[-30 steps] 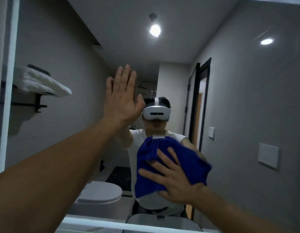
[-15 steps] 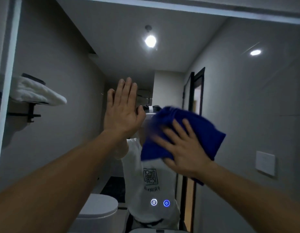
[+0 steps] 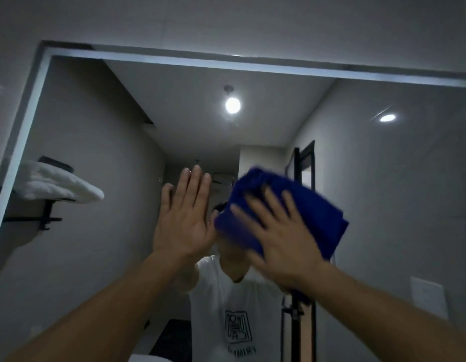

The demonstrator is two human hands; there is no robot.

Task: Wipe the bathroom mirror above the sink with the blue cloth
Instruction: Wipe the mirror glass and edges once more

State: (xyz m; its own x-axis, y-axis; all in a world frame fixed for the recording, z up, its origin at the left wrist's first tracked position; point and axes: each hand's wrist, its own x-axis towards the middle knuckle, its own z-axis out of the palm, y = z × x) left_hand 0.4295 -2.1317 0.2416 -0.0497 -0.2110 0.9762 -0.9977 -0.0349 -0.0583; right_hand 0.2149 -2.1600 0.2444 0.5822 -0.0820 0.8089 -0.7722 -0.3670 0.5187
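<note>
A: Head view shows the right hand [image 3: 284,244] spread flat, palm pressing the blue cloth [image 3: 292,212] against the mirror [image 3: 383,205], roughly mid-glass and right of centre. It isn't gripping so much as pinning the cloth under open fingers.

B: And the left hand [image 3: 184,223]?

A: Open, empty, fingers together, flat on the glass just beside the cloth. It looks like a brace.

B: That palm will probably leave a print, so that patch should get wiped too.

A: Agreed. For the stroke itself, even pressure through the whole palm seems best, so the bunched cloth stays flat rather than rolling. The hand and cloth are blurred, so the exact contact can't be judged.

B: The band under the top frame [image 3: 226,62] looks unreached; overlapping passes upward would cover it.
</note>
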